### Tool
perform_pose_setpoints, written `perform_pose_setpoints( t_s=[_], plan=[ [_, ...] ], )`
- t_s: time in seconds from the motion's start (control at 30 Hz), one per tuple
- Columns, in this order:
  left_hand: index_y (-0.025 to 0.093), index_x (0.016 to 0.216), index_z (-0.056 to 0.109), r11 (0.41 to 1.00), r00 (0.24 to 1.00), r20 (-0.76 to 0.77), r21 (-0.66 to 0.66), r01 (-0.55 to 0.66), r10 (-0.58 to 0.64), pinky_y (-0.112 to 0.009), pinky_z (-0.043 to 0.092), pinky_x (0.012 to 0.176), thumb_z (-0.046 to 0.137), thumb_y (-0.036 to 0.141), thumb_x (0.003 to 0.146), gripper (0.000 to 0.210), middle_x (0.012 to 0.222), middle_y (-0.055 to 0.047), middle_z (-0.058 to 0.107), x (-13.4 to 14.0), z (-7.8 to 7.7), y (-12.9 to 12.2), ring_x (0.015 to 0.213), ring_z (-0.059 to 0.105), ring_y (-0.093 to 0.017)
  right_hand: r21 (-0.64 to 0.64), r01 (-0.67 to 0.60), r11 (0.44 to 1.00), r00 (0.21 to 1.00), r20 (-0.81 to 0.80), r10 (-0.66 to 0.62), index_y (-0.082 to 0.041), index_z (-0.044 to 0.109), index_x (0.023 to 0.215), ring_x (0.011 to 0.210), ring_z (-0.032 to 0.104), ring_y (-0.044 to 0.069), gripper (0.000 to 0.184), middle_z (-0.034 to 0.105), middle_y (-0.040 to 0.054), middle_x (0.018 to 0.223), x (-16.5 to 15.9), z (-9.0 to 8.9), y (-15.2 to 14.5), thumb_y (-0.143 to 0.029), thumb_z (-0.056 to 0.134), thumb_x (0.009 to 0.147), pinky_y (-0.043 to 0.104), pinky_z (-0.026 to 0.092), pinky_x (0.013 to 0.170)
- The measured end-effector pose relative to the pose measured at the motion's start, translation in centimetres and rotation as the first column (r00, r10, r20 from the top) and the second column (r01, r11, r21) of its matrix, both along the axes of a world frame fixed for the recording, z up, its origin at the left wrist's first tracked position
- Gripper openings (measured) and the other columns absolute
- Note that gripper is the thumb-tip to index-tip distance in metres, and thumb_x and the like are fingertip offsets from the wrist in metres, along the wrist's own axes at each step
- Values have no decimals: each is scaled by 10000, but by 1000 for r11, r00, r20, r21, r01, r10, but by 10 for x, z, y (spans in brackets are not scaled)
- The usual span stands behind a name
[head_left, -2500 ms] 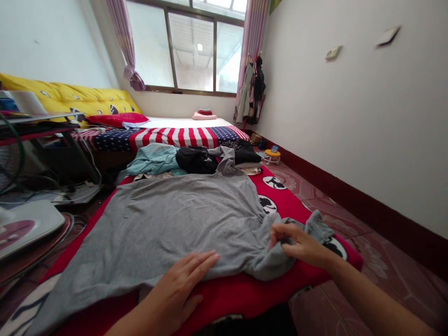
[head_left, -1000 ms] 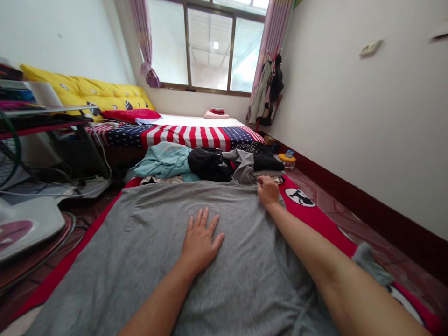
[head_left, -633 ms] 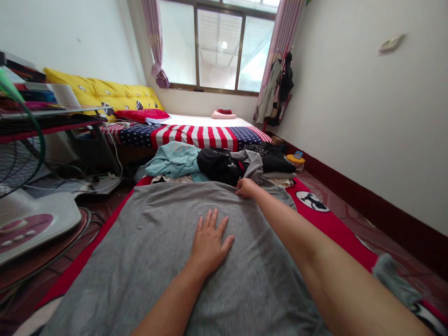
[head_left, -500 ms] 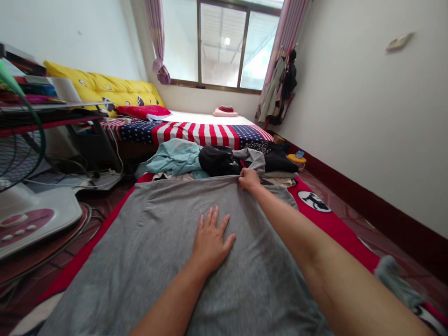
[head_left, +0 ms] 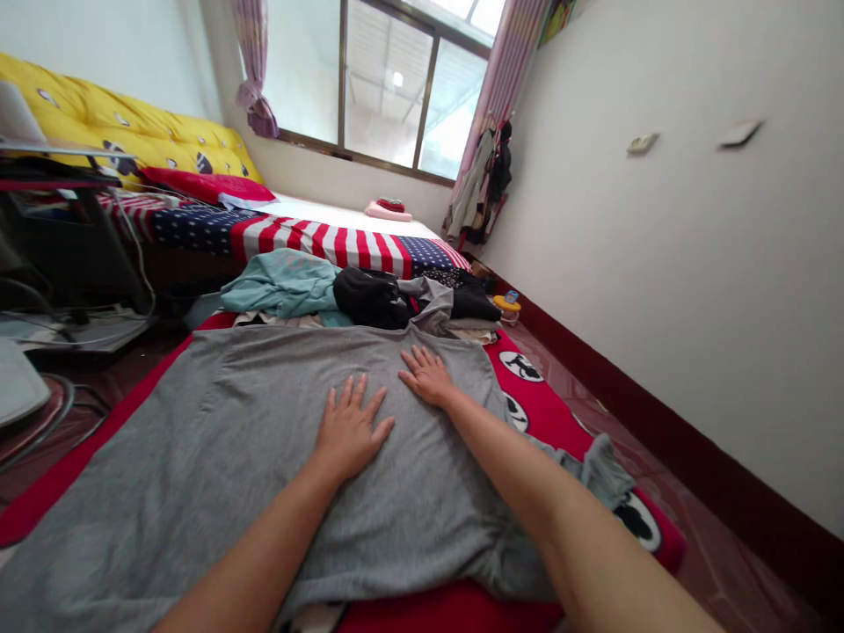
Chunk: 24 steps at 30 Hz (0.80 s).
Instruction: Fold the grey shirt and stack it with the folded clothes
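A large grey knit garment (head_left: pixel 217 457), perhaps a shirt, lies spread over a red cloth (head_left: pixel 454 607) with black-and-white round prints. My left hand (head_left: pixel 349 426) rests flat on the middle of the garment, fingers spread. Farther up and to the right, my right hand (head_left: pixel 427 376) also lies palm down on it, fingers apart, just below its far edge. Neither hand grips anything. A bunched grey-green end of cloth (head_left: pixel 600 466), maybe a sleeve, sticks out at the right.
Beyond the garment lie a light-blue garment (head_left: pixel 283 283), a black one (head_left: pixel 373 299) and more folded clothes. Behind them is a bed with a striped, starry cover (head_left: pixel 323 246). A desk (head_left: pixel 72 180) stands left; a yellow-lidded jar (head_left: pixel 507 306) sits by the right wall.
My right hand has let go of the garment's far edge and now lies flat on it. The view has turned to the right, with my left hand still flat on the cloth.
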<state>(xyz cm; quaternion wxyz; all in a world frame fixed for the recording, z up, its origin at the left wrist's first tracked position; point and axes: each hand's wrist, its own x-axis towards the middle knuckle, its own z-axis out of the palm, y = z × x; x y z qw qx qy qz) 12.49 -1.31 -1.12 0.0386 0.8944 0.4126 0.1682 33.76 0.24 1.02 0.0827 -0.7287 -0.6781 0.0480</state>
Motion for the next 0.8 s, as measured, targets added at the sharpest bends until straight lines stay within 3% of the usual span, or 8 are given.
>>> perform_pose_setpoints(
  t_s=[0.07, 0.17, 0.23, 0.33, 0.43, 0.53, 0.67, 0.8],
  plan=[
    [278, 1415, 439, 1000, 1000, 0, 4, 1, -1, -550, 144, 1126, 411, 524, 899, 573, 1542, -132, 305, 0, 1, -1, 1429, 228, -333, -17, -31, 999, 999, -42, 30, -242, 357, 1462, 1443, 183, 284, 613, 222, 82, 1573, 12, 8, -27, -521, 428, 921, 504, 180, 1133],
    [269, 1419, 434, 1000, 1000, -3, 2, -5, 5, -549, 151, 1123, 391, 530, 906, 578, 1538, -135, 313, -1, 2, -2, 1425, 238, -335, 5, 24, 1000, 995, -98, -24, -262, 592, 1272, 1309, 441, 210, 465, 479, 47, 1441, 39, 25, -73, -384, 623, 824, 329, 336, 1062],
    [269, 1419, 435, 1000, 1000, -2, 7, -8, 8, -548, 150, 1123, 386, 530, 908, 576, 1538, -135, 315, -1, 2, -2, 1425, 237, -337, 56, 151, 987, 986, -83, -146, -215, 666, 1137, 1162, 562, 186, 318, 614, 68, 1283, 61, 37, -105, -311, 564, 852, 291, 395, 984],
    [272, 1413, 443, 1000, 1000, 5, 15, -15, 15, -550, 146, 1124, 385, 537, 904, 577, 1539, -134, 311, 0, 0, -2, 1427, 229, -342, 119, 363, 924, 932, -58, -358, -135, 680, 1012, 960, 636, 226, 375, 700, 132, 1033, 90, 48, -151, -375, 407, 918, 336, 446, 850],
    [276, 1414, 442, 1000, 1000, 6, 20, -22, 21, -548, 148, 1126, 383, 550, 901, 585, 1540, -129, 312, 1, -1, -1, 1428, 227, -341, 56, 458, 887, 887, -87, -453, -131, 692, 824, 785, 654, 232, 471, 713, 116, 815, 105, 43, -187, -527, 441, 871, 303, 450, 690],
    [279, 1415, 440, 1000, 1000, -5, 19, -24, 24, -546, 149, 1129, 382, 548, 901, 583, 1540, -116, 315, 2, -2, 0, 1430, 226, -336, 0, 414, 910, 892, -197, -406, -157, 694, 762, 748, 655, 209, 404, 714, 62, 763, 103, 28, -207, -525, 534, 800, 260, 436, 636],
    [278, 1419, 435, 1000, 1000, -19, 21, -22, 22, -545, 162, 1126, 379, 540, 905, 580, 1540, -118, 315, 1, -1, 0, 1428, 232, -337, 138, 467, 874, 849, -345, -399, -170, 671, 763, 767, 651, 209, 260, 712, 45, 780, 96, 13, -220, -415, 589, 738, 261, 440, 667],
    [275, 1417, 438, 999, 999, -24, 35, -20, 21, -546, 172, 1121, 380, 535, 905, 578, 1537, -129, 317, 1, -2, 0, 1422, 243, -345, 141, 560, 816, 827, -157, -541, -206, 656, 809, 840, 652, 218, 192, 709, 39, 841, 94, 17, -232, -367, 565, 757, 280, 439, 723]
  ],
)
